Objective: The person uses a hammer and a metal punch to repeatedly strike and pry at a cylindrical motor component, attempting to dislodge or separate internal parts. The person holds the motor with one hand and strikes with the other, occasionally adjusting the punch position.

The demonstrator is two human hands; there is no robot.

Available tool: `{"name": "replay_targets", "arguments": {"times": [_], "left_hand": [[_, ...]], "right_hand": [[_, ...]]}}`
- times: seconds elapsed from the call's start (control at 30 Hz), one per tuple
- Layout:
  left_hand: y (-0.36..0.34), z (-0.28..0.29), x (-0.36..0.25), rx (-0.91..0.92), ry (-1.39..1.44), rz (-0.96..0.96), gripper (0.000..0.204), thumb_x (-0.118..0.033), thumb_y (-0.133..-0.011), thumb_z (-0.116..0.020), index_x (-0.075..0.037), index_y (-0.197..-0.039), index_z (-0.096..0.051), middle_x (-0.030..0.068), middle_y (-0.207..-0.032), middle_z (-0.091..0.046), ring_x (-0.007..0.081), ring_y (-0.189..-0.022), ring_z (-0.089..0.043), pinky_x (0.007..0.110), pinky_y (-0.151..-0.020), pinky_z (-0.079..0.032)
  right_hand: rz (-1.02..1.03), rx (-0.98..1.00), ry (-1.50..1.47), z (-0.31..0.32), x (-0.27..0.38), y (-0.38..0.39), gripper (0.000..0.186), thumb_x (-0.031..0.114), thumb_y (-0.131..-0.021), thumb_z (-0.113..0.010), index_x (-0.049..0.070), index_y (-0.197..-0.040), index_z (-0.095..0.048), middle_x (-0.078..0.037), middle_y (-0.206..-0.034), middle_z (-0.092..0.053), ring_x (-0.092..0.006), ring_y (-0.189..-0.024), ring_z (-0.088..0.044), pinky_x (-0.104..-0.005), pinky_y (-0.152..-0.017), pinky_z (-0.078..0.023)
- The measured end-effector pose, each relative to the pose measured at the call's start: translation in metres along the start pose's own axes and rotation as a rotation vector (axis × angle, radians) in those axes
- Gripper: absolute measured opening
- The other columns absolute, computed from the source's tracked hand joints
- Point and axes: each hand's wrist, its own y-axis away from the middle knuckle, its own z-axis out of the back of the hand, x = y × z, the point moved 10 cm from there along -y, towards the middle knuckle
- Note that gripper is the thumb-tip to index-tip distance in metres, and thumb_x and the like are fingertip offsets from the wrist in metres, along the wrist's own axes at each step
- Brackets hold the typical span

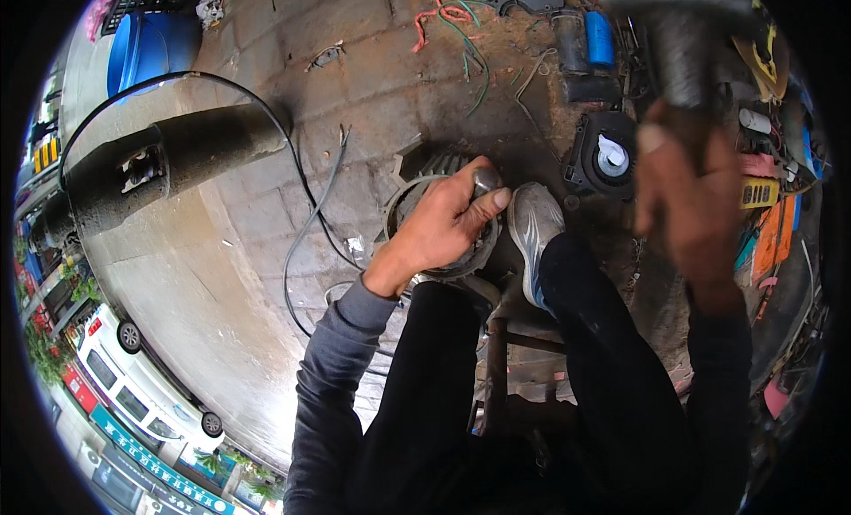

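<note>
My left hand (430,227) is wrapped round a short metal rod, likely a punch or chisel, whose rounded end (485,180) sticks up between thumb and fingers. It is held over a finned round metal housing (387,215), much like an electric motor's casing, standing on the ground between my feet. The rod's lower end is hidden by the hand. My right hand (691,191) is raised at the right, closed round a hammer (684,58). Hand and hammer are smeared by motion, and the hammer's head reaches the top edge of the view.
My shoe (534,227) is beside the housing. Black and grey cables (306,222) loop at its left, near a dark post (208,152) and a blue bucket (152,52). A black round-holed part (603,152), a blue cylinder (599,38) and cluttered tools lie to the right.
</note>
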Motion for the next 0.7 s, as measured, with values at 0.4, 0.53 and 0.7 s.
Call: {"name": "replay_targets", "arguments": {"times": [0.4, 0.53, 0.7], "left_hand": [[-0.003, -0.001, -0.005, 0.004, -0.017, -0.041, 0.034, -0.034, -0.107, -0.061, -0.002, -0.102, -0.053, 0.0109, -0.081, -0.051, 0.0238, -0.076, -0.050, 0.036, -0.074, -0.046], [-0.002, 0.000, -0.012, -0.038, -0.063, -0.090, 0.031, -0.032, -0.105, -0.062, -0.002, -0.107, -0.055, 0.0204, -0.079, -0.059, 0.0400, -0.075, -0.059, 0.043, -0.071, -0.048], [-0.001, -0.005, -0.003, -0.009, -0.011, 0.007, 0.034, -0.033, -0.106, -0.063, 0.000, -0.110, -0.056, 0.0110, -0.086, -0.058, 0.0215, -0.080, -0.053, 0.036, -0.077, -0.048]], "right_hand": [[-0.203, 0.140, 0.060, -0.016, -0.013, 0.007, 0.019, 0.013, -0.099, -0.062, 0.001, -0.112, -0.058, 0.000, -0.064, -0.053, -0.0086, -0.047, -0.052, -0.0249, -0.044, -0.042], [-0.079, 0.400, 0.325, -0.052, -0.033, 0.012, 0.019, 0.014, -0.096, -0.065, -0.002, -0.105, -0.058, -0.006, -0.065, -0.056, -0.0152, -0.052, -0.056, -0.0340, -0.050, -0.046], [-0.327, 0.525, 0.268, -0.047, -0.081, 0.020, 0.021, 0.014, -0.094, -0.065, -0.004, -0.100, -0.056, -0.013, -0.068, -0.060, -0.0207, -0.058, -0.062, -0.0388, -0.057, -0.048]]}}
